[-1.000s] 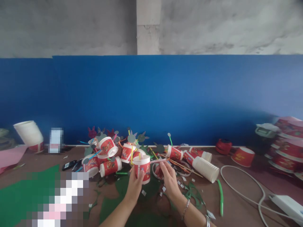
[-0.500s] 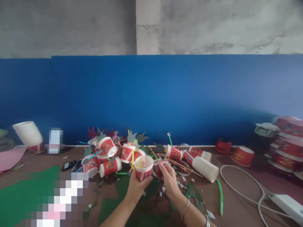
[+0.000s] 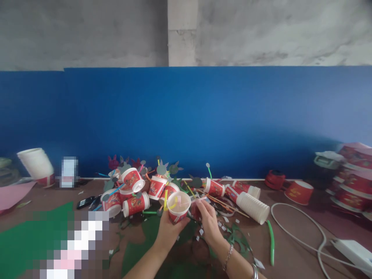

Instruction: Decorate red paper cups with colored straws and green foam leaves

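Note:
My left hand point(image 3: 167, 231) is wrapped round a red and white paper cup point(image 3: 176, 217), its mouth tipped toward me. A yellow straw point(image 3: 166, 199) sticks up at the cup's left side, and a yellow piece shows inside. Pinched in the fingers of my right hand point(image 3: 211, 224) is a pink straw point(image 3: 200, 198), which meets the cup's right side. A pink end is visible within the cup. Behind my hands lies a heap of similar red paper cups point(image 3: 136, 205) with coloured straws and grey paper cut-outs point(image 3: 162, 169).
Nested paper cups point(image 3: 252, 208) lie to the right, near a green straw point(image 3: 271, 243) and a white cable point(image 3: 312, 221). Green paper point(image 3: 133, 252) and small white scraps are under my hands. More stacked cups point(image 3: 36, 164) lean at the far left. A blue panel point(image 3: 186, 120) stands behind.
The cup has tilted more toward me, so more of its inside shows. The yellow straw at its left stands out further. My right hand keeps its pinch on the pink straw.

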The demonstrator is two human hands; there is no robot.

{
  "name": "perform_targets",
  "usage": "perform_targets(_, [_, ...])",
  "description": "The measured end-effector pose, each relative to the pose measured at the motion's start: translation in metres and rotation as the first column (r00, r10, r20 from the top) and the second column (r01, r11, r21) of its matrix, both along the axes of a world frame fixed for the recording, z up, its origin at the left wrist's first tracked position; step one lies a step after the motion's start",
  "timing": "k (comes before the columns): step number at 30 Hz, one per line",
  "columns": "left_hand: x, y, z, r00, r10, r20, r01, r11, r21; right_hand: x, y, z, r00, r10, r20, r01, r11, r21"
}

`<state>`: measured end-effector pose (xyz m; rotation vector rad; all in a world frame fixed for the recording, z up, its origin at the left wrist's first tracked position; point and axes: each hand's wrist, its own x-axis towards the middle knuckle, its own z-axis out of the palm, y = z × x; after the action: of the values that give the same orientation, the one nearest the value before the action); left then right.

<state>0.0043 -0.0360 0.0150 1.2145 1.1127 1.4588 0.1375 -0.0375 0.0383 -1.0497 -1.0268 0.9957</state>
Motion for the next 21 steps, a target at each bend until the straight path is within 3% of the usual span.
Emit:
perform_targets(3, [0.001,0.001,0.003,0.999,0.041,-0.027,-0.040,0.999,0.033,0.002,-0.002,0.004,0.991,-0.116,0.064,0.112,0.992,0.054])
perform_targets(5, [0.002,0.002,0.005,0.997,0.061,-0.041,-0.059,0.996,0.061,0.006,-0.005,0.014,0.973,-0.188,0.138,0.161,0.969,0.187])
perform_targets(6, [0.003,0.001,0.006,0.997,0.056,-0.047,-0.052,0.996,0.077,0.008,-0.006,0.020,0.960,-0.202,0.194,0.146,0.952,0.268])
perform_targets(9, [0.005,-0.002,0.008,0.997,-0.038,-0.069,0.047,0.991,0.126,0.013,-0.007,0.038,0.882,-0.133,0.452,-0.070,0.912,0.405])
perform_targets(13, [0.006,-0.008,0.012,0.975,-0.146,-0.169,0.173,0.972,0.158,0.019,-0.004,0.050,0.794,0.011,0.608,-0.271,0.901,0.338])
perform_targets(21, [0.010,-0.013,0.021,0.936,-0.294,-0.194,0.322,0.937,0.132,0.027,-0.006,0.058,0.912,0.113,0.394,-0.191,0.968,0.164])
